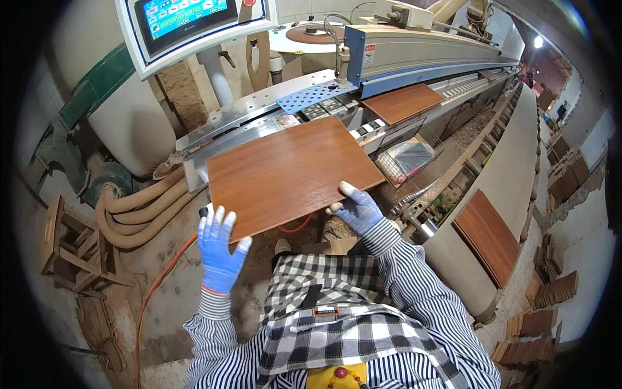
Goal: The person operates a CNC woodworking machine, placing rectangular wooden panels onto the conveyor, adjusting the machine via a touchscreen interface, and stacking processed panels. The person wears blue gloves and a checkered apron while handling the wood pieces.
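Note:
In front of me a brown wood-grain panel (291, 175) lies partly over the metal infeed table of a long edge-banding machine (427, 55), its near edge reaching out toward me. My right hand (359, 211), in a blue and white glove, grips the panel's near right edge, thumb on top and the other fingers curled below. At the near left corner, my left hand (220, 249) has its gloved fingers spread, beside the panel's edge; whether the fingertips touch it is unclear. A second brown panel (403, 104) sits farther along the machine, under its blue and grey beam.
A touchscreen control panel (188, 26) stands at upper left. Dust hoses (142, 214) and a wooden stool (71, 246) are on the left. To the right runs a belt conveyor (505, 175) bearing a stack of brown panels (489, 236). An orange hose (159, 279) crosses the floor.

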`<action>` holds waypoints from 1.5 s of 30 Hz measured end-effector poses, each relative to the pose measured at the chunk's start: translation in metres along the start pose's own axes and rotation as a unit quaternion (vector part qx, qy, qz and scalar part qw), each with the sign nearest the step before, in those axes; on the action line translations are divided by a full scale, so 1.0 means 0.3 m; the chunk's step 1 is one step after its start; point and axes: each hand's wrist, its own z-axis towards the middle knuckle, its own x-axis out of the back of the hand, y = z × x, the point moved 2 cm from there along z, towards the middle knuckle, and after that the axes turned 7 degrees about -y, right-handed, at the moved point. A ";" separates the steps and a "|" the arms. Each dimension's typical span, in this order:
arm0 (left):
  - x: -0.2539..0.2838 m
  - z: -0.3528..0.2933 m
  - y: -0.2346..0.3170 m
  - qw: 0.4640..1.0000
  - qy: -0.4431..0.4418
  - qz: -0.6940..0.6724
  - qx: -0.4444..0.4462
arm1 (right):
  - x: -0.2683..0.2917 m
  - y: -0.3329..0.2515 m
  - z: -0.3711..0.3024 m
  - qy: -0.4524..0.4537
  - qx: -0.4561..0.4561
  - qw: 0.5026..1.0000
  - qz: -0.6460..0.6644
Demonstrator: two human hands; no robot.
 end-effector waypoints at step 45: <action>-0.116 0.160 -0.116 0.988 0.066 -0.010 0.141 | 0.861 -0.268 -0.780 0.326 0.089 0.210 -0.918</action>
